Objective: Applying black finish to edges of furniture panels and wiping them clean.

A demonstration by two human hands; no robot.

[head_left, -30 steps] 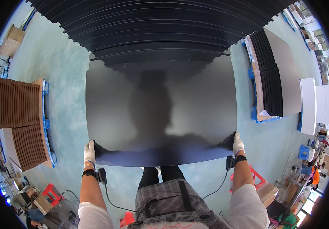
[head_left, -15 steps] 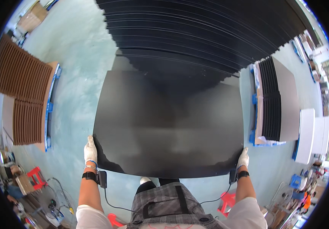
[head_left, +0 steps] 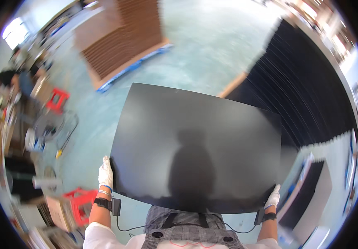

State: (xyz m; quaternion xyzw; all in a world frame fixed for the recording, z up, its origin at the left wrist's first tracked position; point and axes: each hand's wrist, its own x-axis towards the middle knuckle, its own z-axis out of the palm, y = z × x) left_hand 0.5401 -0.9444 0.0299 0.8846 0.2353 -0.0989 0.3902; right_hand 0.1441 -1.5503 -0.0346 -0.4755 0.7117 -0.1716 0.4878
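The black board [head_left: 195, 141] spans the gap between the gloved left hand [head_left: 106, 174] and right hand [head_left: 273, 196], each clasping a side edge near its close corner; fingers underneath are hidden. It looks stiff, smooth and fairly light for its width — probably slippery and easily scuffed. Holding both sides seems right, though the far end, well ahead of the hands, may dip.

You can pass over the pale floor [head_left: 89, 128] left of the black panel [head_left: 237, 153] and up through the top centre, but the brown stack [head_left: 133, 50] at upper left, dark stack [head_left: 299, 83] at right and red stool [head_left: 79, 199] at lower left stand in the way.
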